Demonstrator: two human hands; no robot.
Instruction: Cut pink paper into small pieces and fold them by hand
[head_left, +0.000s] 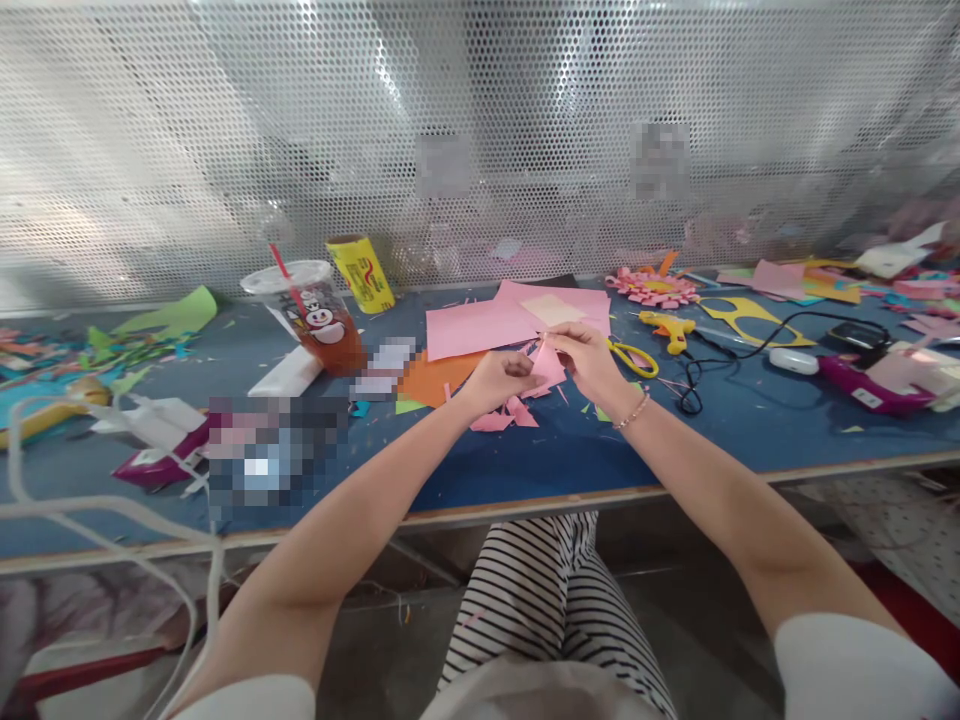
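Both hands meet over the middle of the blue table, on one small folded piece of pink paper (pixel 550 362). My left hand (pixel 501 382) is closed on its lower left edge. Fingertips of my right hand (pixel 583 355) pinch its top. Below the hands lie several pink paper scraps (pixel 512 414). Larger pink sheets (pixel 469 326) are spread just behind, with a cream piece of paper on top. An orange sheet (pixel 435 378) lies left of my left hand. Beside my right hand are the yellow handles of scissors (pixel 636 358), whose blades are hidden.
At the left stand a drink cup (pixel 319 318) with a red straw and a yellow tube (pixel 361 275). To the right lies a yellow glue gun (pixel 667 328) with a black cord. White cables (pixel 112 515) cross the front left. A perforated metal panel (pixel 480 120) rises behind the table.
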